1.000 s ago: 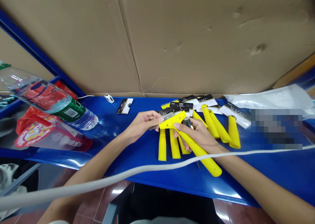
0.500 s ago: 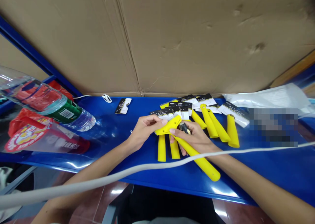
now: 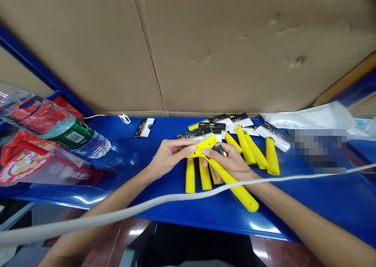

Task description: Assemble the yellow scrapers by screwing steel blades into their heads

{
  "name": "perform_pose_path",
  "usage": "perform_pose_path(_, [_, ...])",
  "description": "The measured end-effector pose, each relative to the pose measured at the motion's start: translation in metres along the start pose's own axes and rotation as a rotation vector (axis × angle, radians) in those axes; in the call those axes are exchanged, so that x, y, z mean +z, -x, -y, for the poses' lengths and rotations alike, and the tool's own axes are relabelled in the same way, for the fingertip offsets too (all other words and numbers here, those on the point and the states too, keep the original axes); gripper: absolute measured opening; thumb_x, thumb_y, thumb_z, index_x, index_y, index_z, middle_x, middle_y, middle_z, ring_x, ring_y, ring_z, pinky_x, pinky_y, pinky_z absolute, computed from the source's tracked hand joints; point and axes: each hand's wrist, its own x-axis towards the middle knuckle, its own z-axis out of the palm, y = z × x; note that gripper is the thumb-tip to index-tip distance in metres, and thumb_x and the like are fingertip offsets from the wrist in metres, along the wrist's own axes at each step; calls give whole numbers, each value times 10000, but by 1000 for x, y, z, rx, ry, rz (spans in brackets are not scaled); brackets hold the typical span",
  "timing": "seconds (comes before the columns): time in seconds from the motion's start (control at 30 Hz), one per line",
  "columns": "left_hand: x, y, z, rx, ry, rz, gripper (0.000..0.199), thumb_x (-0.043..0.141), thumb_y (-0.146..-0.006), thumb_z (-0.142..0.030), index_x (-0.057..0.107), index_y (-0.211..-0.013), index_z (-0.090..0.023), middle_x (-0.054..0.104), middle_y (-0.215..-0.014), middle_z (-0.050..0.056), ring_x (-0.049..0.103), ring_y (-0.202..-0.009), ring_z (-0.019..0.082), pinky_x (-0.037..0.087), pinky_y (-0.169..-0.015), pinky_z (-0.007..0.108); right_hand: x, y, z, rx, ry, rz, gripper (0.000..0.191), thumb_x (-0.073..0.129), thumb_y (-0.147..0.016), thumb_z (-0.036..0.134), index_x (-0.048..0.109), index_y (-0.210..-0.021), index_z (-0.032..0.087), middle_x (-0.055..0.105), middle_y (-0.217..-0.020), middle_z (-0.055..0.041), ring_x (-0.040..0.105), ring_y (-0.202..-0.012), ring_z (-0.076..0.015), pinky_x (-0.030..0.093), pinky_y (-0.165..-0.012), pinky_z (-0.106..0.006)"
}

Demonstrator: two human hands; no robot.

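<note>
A yellow scraper (image 3: 232, 183) is held over the table, its handle slanting down to the right. My left hand (image 3: 169, 157) pinches the left end of its wide head, closed with the thumb on top. Along the head's upper edge runs a thin greyish strip like a blade (image 3: 202, 139). My right hand (image 3: 232, 161) is closed round the neck, thumb pressed on the head near the screw holes. A dark-handled tool (image 3: 219, 149) is also tucked in the right hand, mostly hidden; its kind I cannot make out. Below the hands lie more yellow handles (image 3: 190, 177).
Further yellow scrapers (image 3: 258, 153) and black-and-white cards (image 3: 274, 136) lie behind and right. A lone card (image 3: 144, 127), a water bottle (image 3: 75, 134) and a red cup (image 3: 67, 167) are at left. A white cable (image 3: 164, 198) crosses in front; a plastic bag (image 3: 308, 116) rests at back right.
The scraper's head has tilted slightly in my hands, and a greyish strip now shows along its upper edge. Both hands keep their hold. The view has shifted a little.
</note>
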Motion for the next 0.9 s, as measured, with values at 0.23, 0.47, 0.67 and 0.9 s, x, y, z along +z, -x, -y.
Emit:
perform_pose_path(0.23, [0, 0, -1, -26, 57, -19, 370, 921, -932, -386, 899, -1239, -181, 873, -968, 91, 781, -748, 164, 680, -736, 287, 0, 1, -1, -22, -21, -28, 305, 953, -877, 440, 772, -875, 194, 836, -784, -39, 655, -379, -138, 495, -345, -210])
perform_pose_path(0.47, [0, 1, -4, -36, 91, -66, 326, 973, -870, -367, 907, -1115, -163, 871, -909, 88, 816, -711, 180, 686, -709, 275, 0, 2, 5, -4, 37, 4, 352, 927, -903, 488, 781, -838, 174, 806, -768, -36, 647, -400, -116, 507, -382, -198])
perform_pose_path(0.67, [1, 1, -8, -30, 73, -28, 326, 966, -884, -384, 916, -1127, -173, 881, -939, 101, 828, -721, 189, 697, -735, 287, 2, 3, 7, 14, 81, -1, 410, 900, -926, 522, 755, -770, 172, 703, -605, -8, 613, -373, -120, 469, -357, -193])
perform_pose_path(0.9, [-1, 3, -2, 26, 112, -78, 306, 950, -908, -390, 919, -1139, -193, 893, -1011, 107, 846, -748, 210, 718, -747, 313, 5, 7, 11, -38, 24, 6, 310, 931, -917, 436, 737, -901, 194, 789, -794, -6, 663, -433, -128, 549, -405, -223])
